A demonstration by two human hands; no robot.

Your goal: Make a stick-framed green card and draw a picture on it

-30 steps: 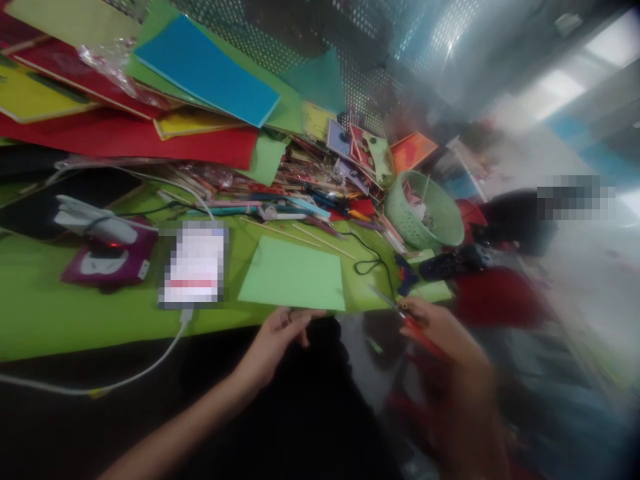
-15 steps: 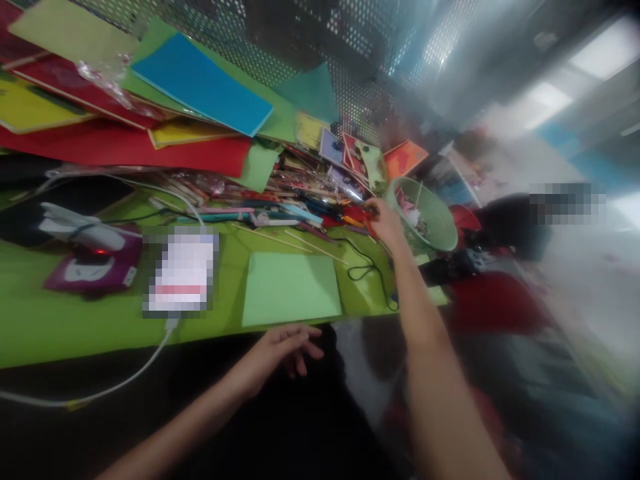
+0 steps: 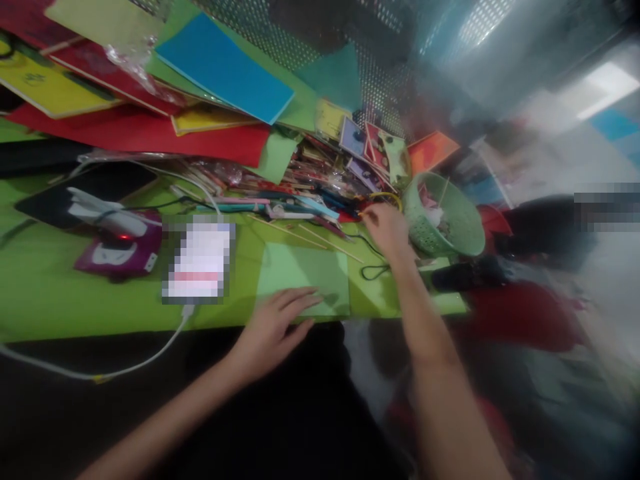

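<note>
Left hand (image 3: 273,327): fingers (image 3: 296,299) spread open, lying flat on near edge of light green sheet (image 3: 307,270). Sheet lies flat on green surface (image 3: 50,300), at its front edge. Right hand (image 3: 385,228): reached into pile of pens and sticks (image 3: 305,200), just beside green basket (image 3: 450,220); its fingers curled and blurred, grip cannot be told.

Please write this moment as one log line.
left hand: flat on green sheet | right hand: at pen pile, beside basket | right grasp: unclear
</note>
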